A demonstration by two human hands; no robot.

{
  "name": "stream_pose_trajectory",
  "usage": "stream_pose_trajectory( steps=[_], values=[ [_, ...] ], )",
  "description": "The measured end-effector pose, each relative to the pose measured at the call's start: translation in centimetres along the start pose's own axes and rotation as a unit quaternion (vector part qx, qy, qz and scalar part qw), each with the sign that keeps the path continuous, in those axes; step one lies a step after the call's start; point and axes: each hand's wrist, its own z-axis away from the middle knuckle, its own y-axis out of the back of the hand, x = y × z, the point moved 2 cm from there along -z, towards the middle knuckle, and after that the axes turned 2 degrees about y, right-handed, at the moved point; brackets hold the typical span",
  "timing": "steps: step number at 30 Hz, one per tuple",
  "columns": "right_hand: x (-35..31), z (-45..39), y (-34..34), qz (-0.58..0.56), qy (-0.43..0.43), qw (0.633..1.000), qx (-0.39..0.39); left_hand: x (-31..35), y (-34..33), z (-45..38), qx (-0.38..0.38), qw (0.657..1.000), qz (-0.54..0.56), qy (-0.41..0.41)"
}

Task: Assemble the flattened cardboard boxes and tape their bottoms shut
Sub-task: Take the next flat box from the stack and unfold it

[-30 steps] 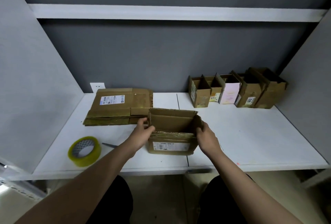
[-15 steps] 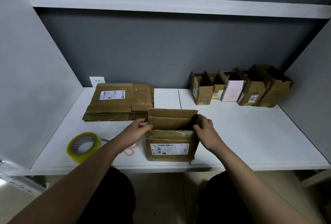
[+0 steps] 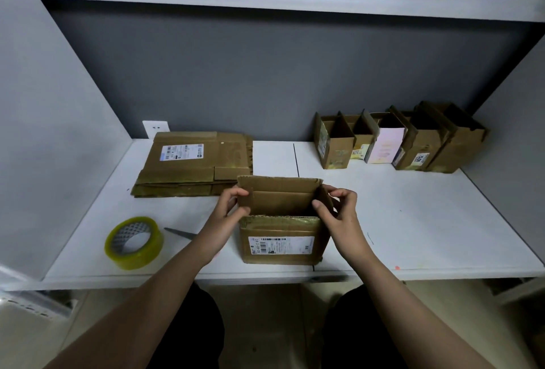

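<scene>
An opened-up cardboard box (image 3: 283, 246) with a white shipping label stands upright near the front edge of the white table (image 3: 413, 221), its top flaps raised. My left hand (image 3: 228, 211) pinches the box's left side flap. My right hand (image 3: 339, 212) pinches the right side flap, thumb inside the opening. A stack of flattened cardboard boxes (image 3: 191, 163) lies behind and to the left. A roll of clear yellowish tape (image 3: 134, 242) sits at the front left.
Several assembled boxes (image 3: 398, 140) stand in a row at the back right against the grey wall. Scissors (image 3: 180, 233) lie between the tape roll and my left forearm, partly hidden. Grey panels close in both sides, with a shelf overhead.
The box has been stood up taller and pulled slightly toward me. Both hands have shifted up from its sides to its side flaps.
</scene>
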Motion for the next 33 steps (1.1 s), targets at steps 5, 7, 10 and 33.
stream_pose_trajectory(
  steps=[5, 7, 10, 33],
  values=[
    [0.7, -0.4, 0.3, -0.031, -0.035, 0.998, -0.03, -0.7, 0.1, -0.4, -0.015, 0.999, -0.034, -0.014],
    [1.1, -0.5, 0.5, -0.029, -0.039, 0.997, -0.054, -0.7, 0.2, -0.4, -0.018, 0.999, -0.043, -0.013],
    [1.2, -0.6, 1.0, -0.005, -0.046, 0.993, -0.108, -0.6, 0.4, -0.3, -0.034, 0.999, -0.037, 0.0],
    [1.9, -2.1, 1.6, 0.008, -0.048, 0.989, -0.141, -1.4, 0.7, -1.3, -0.016, 1.0, 0.016, 0.013]
  ],
)
